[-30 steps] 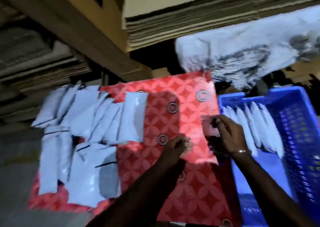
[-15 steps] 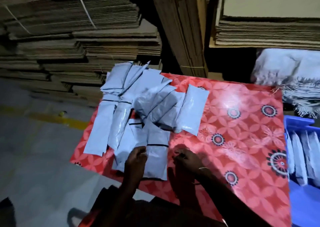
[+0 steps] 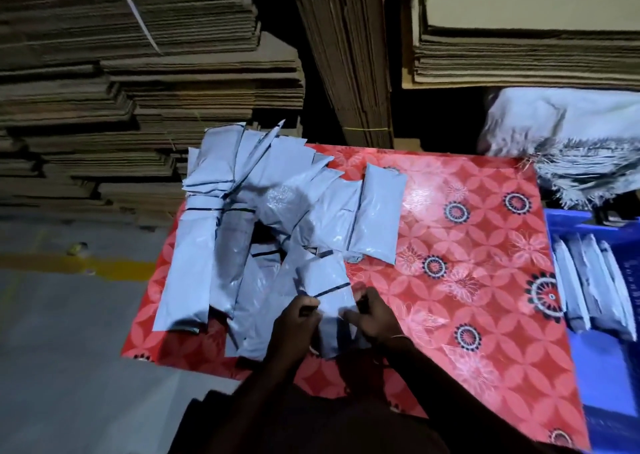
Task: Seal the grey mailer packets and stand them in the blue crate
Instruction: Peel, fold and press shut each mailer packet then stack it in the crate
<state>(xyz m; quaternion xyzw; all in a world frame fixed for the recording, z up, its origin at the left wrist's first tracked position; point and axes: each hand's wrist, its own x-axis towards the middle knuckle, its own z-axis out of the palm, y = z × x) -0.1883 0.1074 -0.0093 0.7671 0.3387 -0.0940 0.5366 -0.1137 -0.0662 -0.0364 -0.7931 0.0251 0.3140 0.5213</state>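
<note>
Grey packet (image 3: 329,280), newly lifted off the lower-centre pile (image 3: 242,228), is sitting pinched between your left hand (image 3: 298,318) and right hand (image 3: 372,315); sealing is starting.

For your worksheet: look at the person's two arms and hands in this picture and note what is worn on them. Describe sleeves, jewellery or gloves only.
Both forearms are bare, with no sleeve reaching into view and no gloves on either hand. The right hand has a thin metallic bangle at the wrist, catching the light. The left hand shows no ring, watch or band that can be made out. Dark clothing shows at the bottom edge, near the body.
</note>
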